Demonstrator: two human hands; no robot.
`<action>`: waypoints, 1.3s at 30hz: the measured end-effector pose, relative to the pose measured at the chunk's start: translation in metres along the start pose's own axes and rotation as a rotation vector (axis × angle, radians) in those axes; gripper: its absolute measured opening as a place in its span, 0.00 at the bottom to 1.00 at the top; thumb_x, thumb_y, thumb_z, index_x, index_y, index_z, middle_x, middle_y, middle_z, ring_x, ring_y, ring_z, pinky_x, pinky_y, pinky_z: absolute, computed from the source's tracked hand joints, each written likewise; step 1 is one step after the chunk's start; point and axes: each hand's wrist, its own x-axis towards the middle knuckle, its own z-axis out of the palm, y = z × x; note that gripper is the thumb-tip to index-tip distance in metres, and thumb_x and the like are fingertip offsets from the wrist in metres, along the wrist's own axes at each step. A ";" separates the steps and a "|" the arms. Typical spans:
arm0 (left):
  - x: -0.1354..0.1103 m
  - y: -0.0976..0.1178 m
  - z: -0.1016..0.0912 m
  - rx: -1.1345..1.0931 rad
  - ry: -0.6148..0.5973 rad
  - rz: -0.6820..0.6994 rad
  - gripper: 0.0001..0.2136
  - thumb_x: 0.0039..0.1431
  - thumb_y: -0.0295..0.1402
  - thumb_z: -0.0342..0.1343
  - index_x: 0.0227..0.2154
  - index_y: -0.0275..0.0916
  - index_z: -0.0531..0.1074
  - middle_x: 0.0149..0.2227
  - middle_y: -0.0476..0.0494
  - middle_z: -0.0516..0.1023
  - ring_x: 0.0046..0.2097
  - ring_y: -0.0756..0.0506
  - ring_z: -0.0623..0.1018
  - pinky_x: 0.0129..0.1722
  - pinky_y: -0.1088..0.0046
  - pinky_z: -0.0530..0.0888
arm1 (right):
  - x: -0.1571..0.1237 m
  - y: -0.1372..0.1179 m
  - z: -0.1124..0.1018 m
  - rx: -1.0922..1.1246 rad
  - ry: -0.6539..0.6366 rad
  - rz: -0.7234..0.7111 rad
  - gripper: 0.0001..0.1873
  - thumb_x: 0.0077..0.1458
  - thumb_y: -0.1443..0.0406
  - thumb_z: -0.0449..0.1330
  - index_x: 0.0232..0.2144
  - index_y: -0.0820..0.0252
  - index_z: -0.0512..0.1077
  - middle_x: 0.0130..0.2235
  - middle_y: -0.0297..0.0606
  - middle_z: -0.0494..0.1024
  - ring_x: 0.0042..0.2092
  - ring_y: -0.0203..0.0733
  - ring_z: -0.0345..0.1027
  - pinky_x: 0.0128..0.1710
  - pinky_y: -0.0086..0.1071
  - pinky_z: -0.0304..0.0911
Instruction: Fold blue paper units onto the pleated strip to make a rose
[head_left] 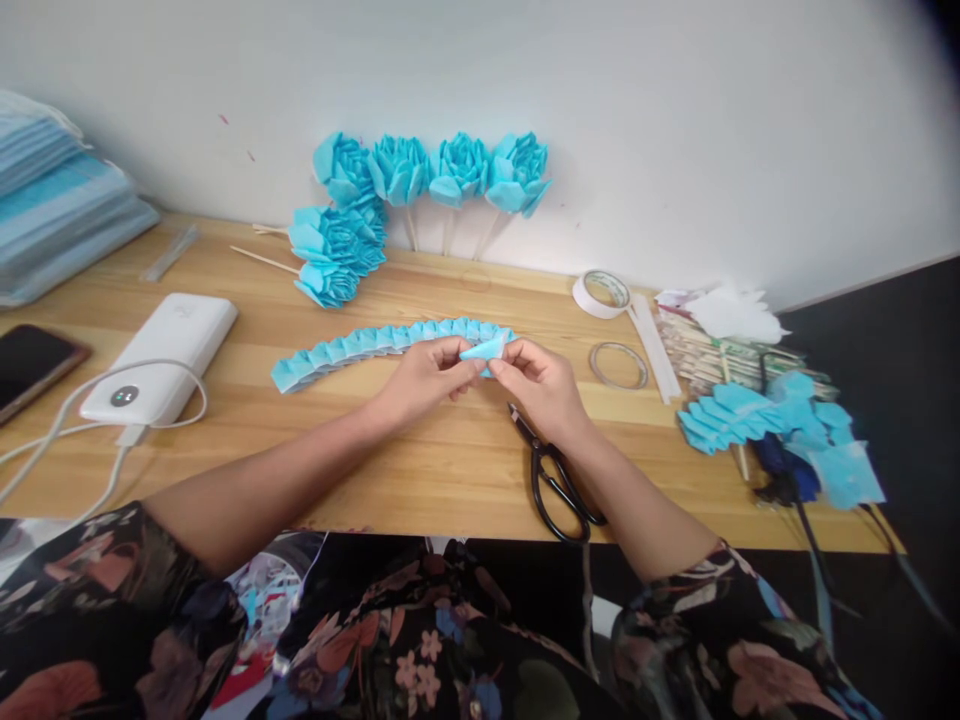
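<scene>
A: Where is the folded blue piece [485, 349] held?
B: Above the worktop [420, 470], about midway between near edge and back edge. Its left part is pinched by the left hand [435, 370], its right part by the right hand [541, 382].
A: How are the fingers set?
B: On each hand, thumb and fingertips are pressed onto the piece.
A: And its long axis?
B: It is laid roughly along the near edge, from hand to hand, so neither hand can be called nearer.
A: What is found beyond?
B: The pleated blue strip [360, 345], curved away leftward on the back-edge side. Its right end is partly hidden by the hands; whether the piece is touched by it cannot be told.
</scene>
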 end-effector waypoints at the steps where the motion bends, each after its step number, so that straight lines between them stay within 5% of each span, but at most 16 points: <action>1: 0.000 0.001 0.000 -0.004 -0.002 0.003 0.11 0.59 0.37 0.58 0.25 0.37 0.68 0.22 0.51 0.69 0.25 0.54 0.68 0.26 0.78 0.66 | 0.000 0.000 -0.001 -0.002 -0.001 0.000 0.12 0.55 0.58 0.62 0.26 0.57 0.69 0.26 0.30 0.69 0.30 0.35 0.62 0.33 0.32 0.59; 12: -0.001 0.007 0.000 -0.084 -0.023 -0.001 0.10 0.56 0.33 0.57 0.23 0.36 0.66 0.21 0.53 0.68 0.23 0.55 0.67 0.25 0.78 0.64 | 0.001 0.006 -0.009 0.295 -0.101 0.009 0.16 0.61 0.51 0.58 0.36 0.56 0.77 0.36 0.36 0.77 0.40 0.41 0.71 0.45 0.37 0.68; 27: -0.002 -0.001 0.003 0.062 -0.099 0.006 0.13 0.56 0.39 0.58 0.23 0.38 0.65 0.21 0.53 0.67 0.24 0.54 0.65 0.26 0.76 0.62 | 0.001 0.001 -0.003 0.107 0.012 0.018 0.07 0.53 0.60 0.64 0.30 0.57 0.74 0.29 0.30 0.73 0.32 0.35 0.64 0.35 0.31 0.62; 39: -0.001 0.000 0.001 -0.006 -0.065 -0.030 0.11 0.58 0.36 0.56 0.23 0.37 0.66 0.21 0.52 0.69 0.24 0.54 0.68 0.25 0.78 0.64 | 0.000 0.002 -0.007 0.219 -0.004 0.054 0.11 0.56 0.55 0.63 0.33 0.56 0.77 0.33 0.33 0.78 0.37 0.38 0.71 0.44 0.36 0.67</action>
